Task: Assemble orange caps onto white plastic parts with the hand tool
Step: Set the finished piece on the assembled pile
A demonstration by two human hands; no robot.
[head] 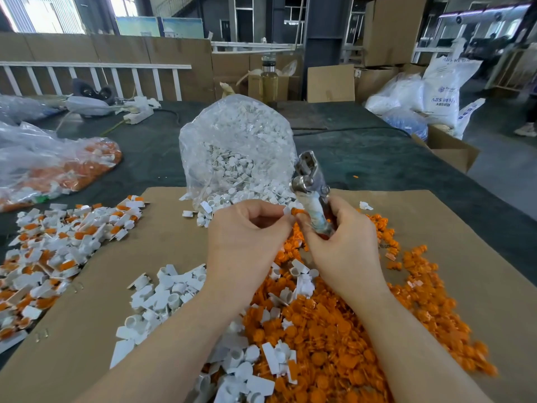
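My left hand [250, 228] pinches a small white plastic part [287, 210] between thumb and fingertips. An orange cap [297, 211] sits against that part, touched by the fingertips of my right hand [345, 239]. The same right hand grips the taped handle of a metal hand tool [312, 184], whose steel head points up and away. Below my hands a heap of loose orange caps [334, 330] spreads over the cardboard sheet [436, 216]. Loose white parts [165, 295] lie to the left of the caps.
A clear bag of white parts [235, 146] stands open behind my hands. Assembled white-and-orange pieces [58, 239] pile up at the left. Another bag with orange pieces [58, 167] lies far left. Cardboard boxes [453, 149] and white sacks [441, 88] sit at the right.
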